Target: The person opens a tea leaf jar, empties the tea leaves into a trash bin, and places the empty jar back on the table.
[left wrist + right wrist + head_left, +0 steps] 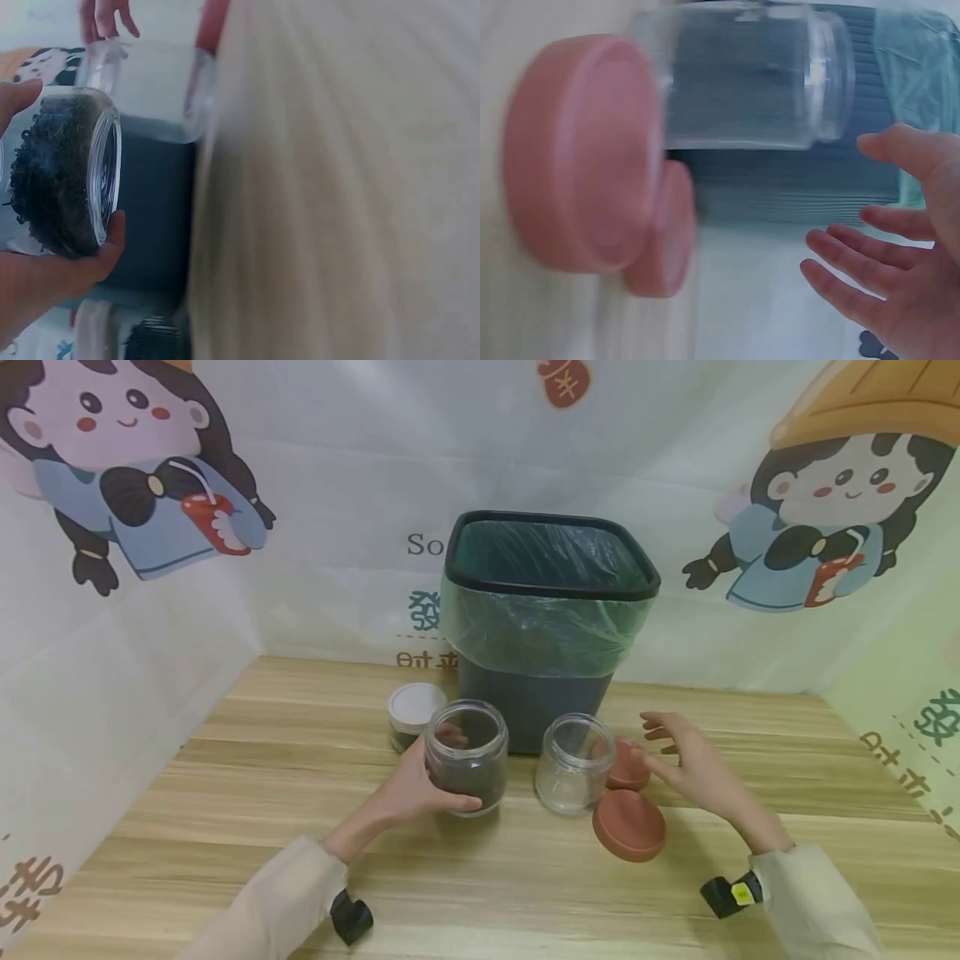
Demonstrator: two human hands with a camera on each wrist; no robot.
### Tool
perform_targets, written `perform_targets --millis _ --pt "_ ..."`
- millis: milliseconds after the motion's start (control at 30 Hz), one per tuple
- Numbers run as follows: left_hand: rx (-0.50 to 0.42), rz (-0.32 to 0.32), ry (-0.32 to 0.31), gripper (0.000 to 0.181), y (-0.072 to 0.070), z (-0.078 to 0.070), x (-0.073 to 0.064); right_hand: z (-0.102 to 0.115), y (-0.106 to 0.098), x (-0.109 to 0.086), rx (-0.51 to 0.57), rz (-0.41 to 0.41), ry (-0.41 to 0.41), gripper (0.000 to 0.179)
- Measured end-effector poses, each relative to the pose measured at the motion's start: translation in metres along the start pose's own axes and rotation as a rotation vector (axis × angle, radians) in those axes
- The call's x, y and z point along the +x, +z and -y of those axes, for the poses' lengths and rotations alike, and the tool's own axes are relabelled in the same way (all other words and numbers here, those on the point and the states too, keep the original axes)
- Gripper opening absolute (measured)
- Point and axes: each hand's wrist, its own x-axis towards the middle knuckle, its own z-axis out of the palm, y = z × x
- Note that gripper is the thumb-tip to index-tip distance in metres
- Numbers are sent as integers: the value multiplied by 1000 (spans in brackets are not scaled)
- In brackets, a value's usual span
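My left hand [412, 789] grips an unlidded glass jar [480, 777] around its side, with the jar's base held above the tabletop in the left wrist view. Dark, curly dried bits [56, 176] fill part of it. To its right, an empty clear glass jar [561, 785] stands upright without a lid. Two reddish-pink lids lie beside that jar: a nearer lid [630, 827] and a farther lid [628, 768]. My right hand [693, 768] hovers right of the empty jar, fingers spread and loosely bent, with nothing in them.
Behind the jars stands a dark bin [536, 702] lined with a greenish plastic bag [540, 627]. A jar with a white lid [417, 703] and dark contents sits left of the held jar. A printed cloth [337, 510] hangs around the wooden table [450, 893].
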Motion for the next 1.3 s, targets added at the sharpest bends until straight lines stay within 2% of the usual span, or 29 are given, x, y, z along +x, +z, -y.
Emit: perform_targets --millis 133,333,467,667,767,933,1067,1300 --pt "-11 -53 38 79 -9 -8 4 5 -11 13 31 -82 11 43" --pt "15 -132 41 80 -25 -27 13 19 -34 35 78 -223 50 37" --pt "84 -161 36 84 -38 -40 18 29 -48 51 87 -282 83 37" --pt "203 -222 -31 89 -60 -61 27 48 -67 76 113 -263 151 45" --pt "205 -241 -14 92 -72 -70 32 56 -75 87 131 -263 193 49" --pt "294 -297 38 90 -89 -86 43 65 -86 102 117 -250 267 60" --pt "382 -330 62 92 -100 -100 55 69 -93 112 76 -195 315 66" --pt "476 -348 77 94 -113 -125 76 72 -100 123 36 -106 378 71"
